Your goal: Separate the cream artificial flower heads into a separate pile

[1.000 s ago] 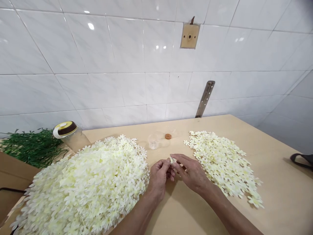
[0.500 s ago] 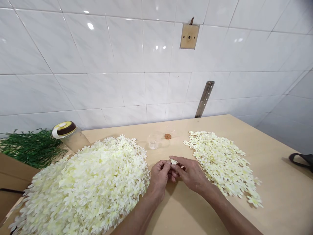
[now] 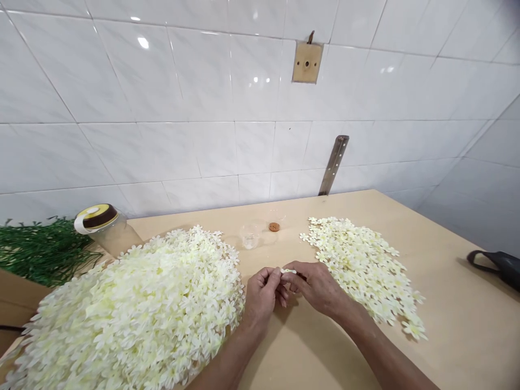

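A small pale flower piece [image 3: 288, 271] is pinched between the fingertips of my two hands, low in the middle of the view. My left hand [image 3: 263, 292] has its thumb and forefinger closed at the flower's left side, the other fingers curled below. From the right, my right hand [image 3: 314, 284] grips the same flower between thumb and forefinger. A big heap of white-yellow flowers [image 3: 150, 309] lies beside my left forearm. Right of my right hand spreads a flatter patch of similar flowers [image 3: 361, 265].
On the wooden table [image 3: 459, 303] stands a bottle with a brown and yellow lid [image 3: 99, 216], near green artificial foliage [image 3: 44, 249]. Beyond my hands lie a brown disc [image 3: 274, 227] and a clear round item [image 3: 249, 240]. A black strapped object [image 3: 501, 266] rests at far right.
The flower between my fingertips has tilted and now shows as a thin, flat edge. The whole view has shifted slightly, so the table items appear a little further left.
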Available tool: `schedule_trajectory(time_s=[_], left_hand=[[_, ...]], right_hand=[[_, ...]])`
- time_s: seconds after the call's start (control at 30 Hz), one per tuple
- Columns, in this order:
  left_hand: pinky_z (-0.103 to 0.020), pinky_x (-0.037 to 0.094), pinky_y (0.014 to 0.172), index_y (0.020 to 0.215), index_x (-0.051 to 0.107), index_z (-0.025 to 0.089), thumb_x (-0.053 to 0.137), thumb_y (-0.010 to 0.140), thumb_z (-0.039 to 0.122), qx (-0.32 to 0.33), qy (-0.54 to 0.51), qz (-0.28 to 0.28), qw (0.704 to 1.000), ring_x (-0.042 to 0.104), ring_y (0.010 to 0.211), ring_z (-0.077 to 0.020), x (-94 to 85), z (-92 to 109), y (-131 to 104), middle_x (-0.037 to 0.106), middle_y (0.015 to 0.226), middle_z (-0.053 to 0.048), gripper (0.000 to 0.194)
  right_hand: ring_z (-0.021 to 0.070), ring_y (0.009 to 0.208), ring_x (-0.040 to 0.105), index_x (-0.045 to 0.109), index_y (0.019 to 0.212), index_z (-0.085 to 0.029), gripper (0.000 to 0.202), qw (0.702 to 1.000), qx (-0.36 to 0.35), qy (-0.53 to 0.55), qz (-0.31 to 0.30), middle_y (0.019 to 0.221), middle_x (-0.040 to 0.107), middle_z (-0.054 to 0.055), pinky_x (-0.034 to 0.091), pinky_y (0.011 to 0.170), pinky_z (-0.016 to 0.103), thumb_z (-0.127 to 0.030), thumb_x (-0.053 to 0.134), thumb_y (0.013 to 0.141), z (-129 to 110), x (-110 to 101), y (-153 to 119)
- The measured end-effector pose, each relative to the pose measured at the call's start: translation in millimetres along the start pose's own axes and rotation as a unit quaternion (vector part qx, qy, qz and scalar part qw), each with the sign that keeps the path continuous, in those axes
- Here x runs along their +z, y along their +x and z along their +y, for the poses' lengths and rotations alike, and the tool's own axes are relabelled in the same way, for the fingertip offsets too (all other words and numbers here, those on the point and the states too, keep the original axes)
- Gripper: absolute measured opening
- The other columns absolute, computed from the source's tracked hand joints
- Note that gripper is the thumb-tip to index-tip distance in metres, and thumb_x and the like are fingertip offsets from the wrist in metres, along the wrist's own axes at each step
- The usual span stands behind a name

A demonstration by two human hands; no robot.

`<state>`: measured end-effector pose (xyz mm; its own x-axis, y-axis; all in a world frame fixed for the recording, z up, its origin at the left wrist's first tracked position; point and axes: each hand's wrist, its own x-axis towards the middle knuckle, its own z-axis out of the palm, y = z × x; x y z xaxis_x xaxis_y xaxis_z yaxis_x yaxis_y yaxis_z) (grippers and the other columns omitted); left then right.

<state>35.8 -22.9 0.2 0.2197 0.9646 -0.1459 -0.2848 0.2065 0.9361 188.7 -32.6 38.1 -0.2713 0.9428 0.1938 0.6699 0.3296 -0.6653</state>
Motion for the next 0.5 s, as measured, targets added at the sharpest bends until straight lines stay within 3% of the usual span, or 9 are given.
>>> schedule_trajectory(time_s=[0.2, 0.3, 0.37, 0.5], left_hand=[[-0.021, 0.04, 0.038, 0.071, 0.056, 0.016, 0.062, 0.08, 0.056, 0.031, 0.004, 0.061, 0.998, 0.05, 0.037, -0.0101, 0.2, -9.3, 2.5, 0.057, 0.05, 0.001, 0.042], [-0.021, 0.042, 0.038, 0.073, 0.055, 0.016, 0.064, 0.078, 0.056, 0.034, -0.006, 0.068, 0.997, 0.053, 0.041, -0.0103, 0.5, -10.2, 2.9, 0.058, 0.057, 0.001, 0.041], [-0.021, 0.043, 0.038, 0.075, 0.056, 0.016, 0.065, 0.079, 0.055, 0.032, -0.008, 0.061, 0.998, 0.055, 0.044, -0.0108, 0.6, -10.6, 3.1, 0.06, 0.063, 0.0, 0.04], [-0.022, 0.044, 0.039, 0.079, 0.059, 0.015, 0.064, 0.079, 0.055, 0.027, -0.015, 0.048, 0.998, 0.057, 0.046, -0.0117, 1.1, -10.5, 3.4, 0.06, 0.066, 0.0, 0.04]], right_hand=[[0.0128, 0.05, 0.051, 0.055, 0.068, -0.019, 0.045, 0.986, 0.008, -0.152, 0.071, 0.055, 0.057, 0.0, 0.033, 0.054, 0.025, -0.044, 0.035, 0.1, 11.7, 10.4, 0.2], [0.0127, 0.05, 0.048, 0.053, 0.067, -0.02, 0.044, 0.982, -0.001, -0.162, 0.092, 0.055, 0.053, -0.001, 0.032, 0.053, 0.025, -0.041, 0.034, 0.101, 14.0, 17.4, 0.4], [0.0127, 0.052, 0.051, 0.056, 0.074, -0.02, 0.041, 0.991, 0.001, -0.108, 0.084, 0.06, 0.056, 0.0, 0.036, 0.055, 0.025, -0.039, 0.033, 0.101, 12.7, 19.3, 0.5], [0.0147, 0.065, 0.06, 0.06, 0.109, -0.021, 0.032, 0.999, 0.002, -0.009, 0.053, 0.085, 0.066, 0.004, 0.046, 0.062, 0.026, -0.033, 0.031, 0.101, 7.9, 18.5, 0.7]])
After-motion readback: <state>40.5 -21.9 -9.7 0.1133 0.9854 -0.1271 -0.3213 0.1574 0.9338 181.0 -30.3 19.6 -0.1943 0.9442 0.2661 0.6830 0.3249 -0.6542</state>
